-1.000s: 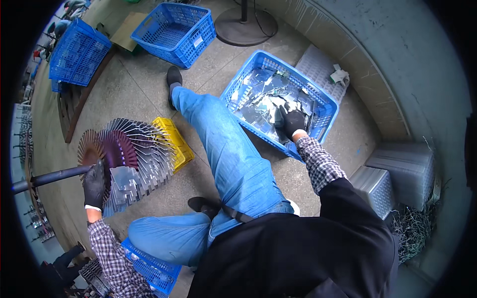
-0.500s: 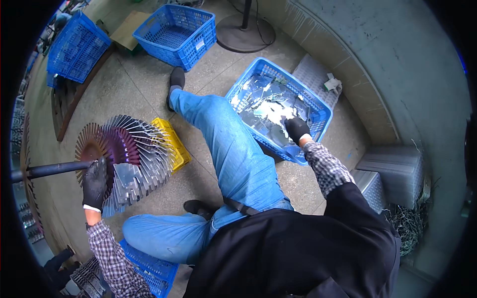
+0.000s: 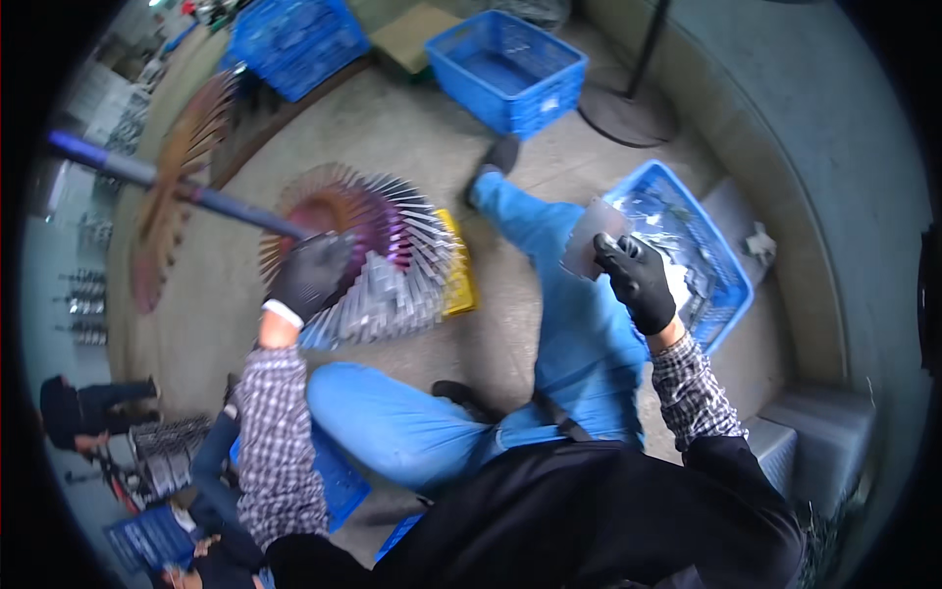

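Note:
My gloved left hand (image 3: 312,275) is on a finned wheel (image 3: 412,221), close to the shaft (image 3: 240,208) that runs into its hub. Its fingers are blurred but look closed against the wheel. Thin metal plates (image 3: 388,299) stand in the wheel's slots all round. In my gloved right hand (image 3: 638,280) a thin, flat metal plate (image 3: 586,236) is pinched between thumb and fingers, raised over my knee. Behind that hand sits a blue crate (image 3: 738,280) with many loose shiny plates (image 3: 677,236) inside.
A yellow crate (image 3: 459,270) lies beside the wheel. Farther off stand an open blue crate (image 3: 535,113), tilted blue crates (image 3: 299,44) and a round stand base (image 3: 628,108). Stacked plates (image 3: 834,437) rest by the right wall. Other people (image 3: 74,412) are at the lower left.
My right hand has come up out of the blue crate with a metal plate and moved toward the wheel. My left hand stays at the hub. The whole view has turned.

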{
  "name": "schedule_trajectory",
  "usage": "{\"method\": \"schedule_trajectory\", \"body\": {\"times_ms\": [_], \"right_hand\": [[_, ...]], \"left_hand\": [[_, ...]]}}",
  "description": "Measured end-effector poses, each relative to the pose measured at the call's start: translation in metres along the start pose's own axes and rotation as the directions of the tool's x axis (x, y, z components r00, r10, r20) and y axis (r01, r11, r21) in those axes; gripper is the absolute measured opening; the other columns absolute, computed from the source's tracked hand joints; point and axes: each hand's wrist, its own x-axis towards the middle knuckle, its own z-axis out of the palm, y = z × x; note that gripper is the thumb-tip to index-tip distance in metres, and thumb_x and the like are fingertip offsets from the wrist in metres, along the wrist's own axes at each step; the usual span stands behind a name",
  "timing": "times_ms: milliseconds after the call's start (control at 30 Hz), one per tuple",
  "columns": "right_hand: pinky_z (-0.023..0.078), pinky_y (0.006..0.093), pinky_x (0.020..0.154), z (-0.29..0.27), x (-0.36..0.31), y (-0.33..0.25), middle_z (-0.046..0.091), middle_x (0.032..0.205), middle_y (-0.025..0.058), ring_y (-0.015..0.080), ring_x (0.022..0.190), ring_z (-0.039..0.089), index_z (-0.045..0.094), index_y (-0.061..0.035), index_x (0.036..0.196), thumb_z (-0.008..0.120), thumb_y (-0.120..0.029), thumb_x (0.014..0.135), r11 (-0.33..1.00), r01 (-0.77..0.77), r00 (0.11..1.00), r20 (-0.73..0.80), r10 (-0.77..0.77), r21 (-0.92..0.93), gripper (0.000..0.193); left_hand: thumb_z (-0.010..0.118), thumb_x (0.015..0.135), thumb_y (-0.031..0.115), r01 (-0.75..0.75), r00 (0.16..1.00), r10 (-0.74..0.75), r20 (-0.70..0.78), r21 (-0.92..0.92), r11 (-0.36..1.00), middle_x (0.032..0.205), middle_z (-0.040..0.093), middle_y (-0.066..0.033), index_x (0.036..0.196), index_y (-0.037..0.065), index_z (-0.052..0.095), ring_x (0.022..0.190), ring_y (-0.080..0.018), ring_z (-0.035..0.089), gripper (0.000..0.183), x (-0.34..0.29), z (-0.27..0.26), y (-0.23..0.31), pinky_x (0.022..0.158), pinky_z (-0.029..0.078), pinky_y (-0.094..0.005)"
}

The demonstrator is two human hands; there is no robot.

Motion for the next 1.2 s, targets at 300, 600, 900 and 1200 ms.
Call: {"method": "schedule_trajectory", "body": {"times_ms": [300, 600, 900, 1200], "right_hand": [[0.044, 0.0221, 0.065, 0.165, 0.036, -0.019, 0.068, 0.084, 0.0012, 0.0087, 0.07, 0.054, 0.073, 0.0013, 0.103, 0.068, -0.018, 0.099, 0.979, -0.076, 0.997, 0.048, 0.068, 0.19, 0.02], [0.043, 0.0273, 0.063, 0.211, 0.039, -0.03, 0.065, 0.08, 0.0031, 0.0112, 0.066, 0.051, 0.074, -0.0015, 0.103, 0.071, -0.018, 0.096, 0.982, 0.184, 0.982, 0.052, -0.182, -0.035, 0.018], [0.046, 0.0334, 0.065, 0.238, 0.033, 0.003, 0.066, 0.082, 0.009, 0.0203, 0.068, 0.054, 0.072, -0.0008, 0.099, 0.072, -0.014, 0.092, 0.926, 0.374, 0.927, -0.02, -0.375, -0.052, 0.015], [0.048, 0.0345, 0.068, 0.241, 0.027, 0.002, 0.068, 0.087, 0.0119, 0.0229, 0.071, 0.059, 0.072, -0.0003, 0.1, 0.073, -0.014, 0.09, 0.944, 0.319, 0.948, 0.006, -0.319, -0.091, 0.016]], "left_hand": [[0.059, 0.103, 0.035, 0.193, 0.981, -0.194, 0.0, -0.058, 0.979, 0.078, 0.072, -0.0139, 0.091, 0.002, 0.072, 0.065, -0.0338, 0.064, 0.038, -0.001, 0.003, -0.003, 0.063, 0.048, -0.0449], [0.057, 0.103, 0.03, -0.105, 0.992, 0.075, 0.099, 0.337, 0.936, 0.084, 0.071, -0.0103, 0.105, 0.006, 0.072, 0.068, -0.032, 0.064, 0.028, 0.002, -0.011, 0.005, 0.064, 0.048, -0.0445], [0.056, 0.101, 0.02, -0.001, 0.975, -0.083, 0.207, 0.376, 0.926, 0.092, 0.07, -0.0058, 0.123, 0.013, 0.069, 0.07, -0.0287, 0.063, 0.027, 0.004, -0.019, 0.019, 0.063, 0.048, -0.0419], [0.06, 0.1, 0.023, -0.037, 0.991, -0.012, 0.136, 0.346, 0.937, 0.08, 0.066, -0.0073, 0.106, 0.007, 0.074, 0.064, -0.0296, 0.058, 0.021, 0.003, -0.014, 0.017, 0.062, 0.045, -0.0405]]}}
